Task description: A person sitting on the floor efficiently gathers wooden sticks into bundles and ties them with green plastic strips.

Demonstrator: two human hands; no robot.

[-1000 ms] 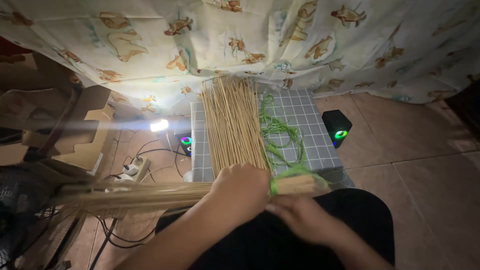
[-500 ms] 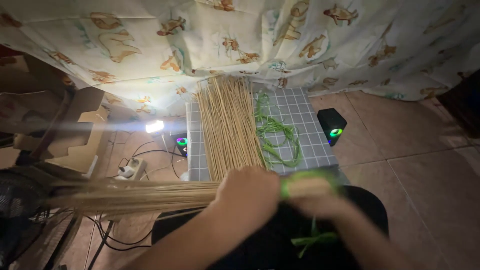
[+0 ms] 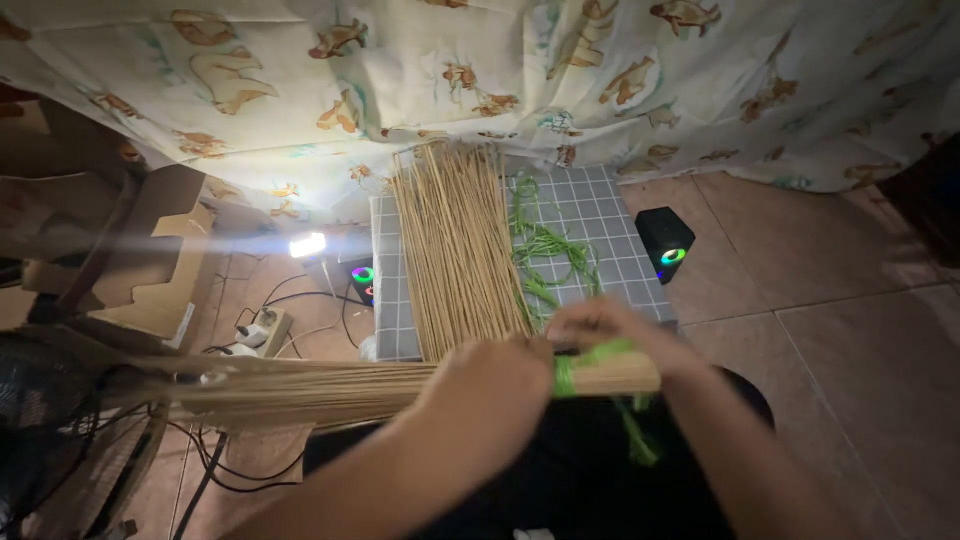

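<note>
Presently, bundle (image 3: 330,385): gripped by closed left hand (image 3: 490,385).
Tie: green strip (image 3: 590,358) wound on, blurred right hand (image 3: 610,325) pinching it.
Remaining: loose sticks (image 3: 455,250) unbundled on mat (image 3: 620,225).

The left hand (image 3: 490,385) grips a long bundle of thin sticks (image 3: 300,385) lying sideways. The right hand (image 3: 610,325), blurred, is at the green tie (image 3: 575,368) round its end. Beyond, loose sticks (image 3: 455,250) and green strips (image 3: 550,250) lie on a gridded mat (image 3: 620,215).
</note>
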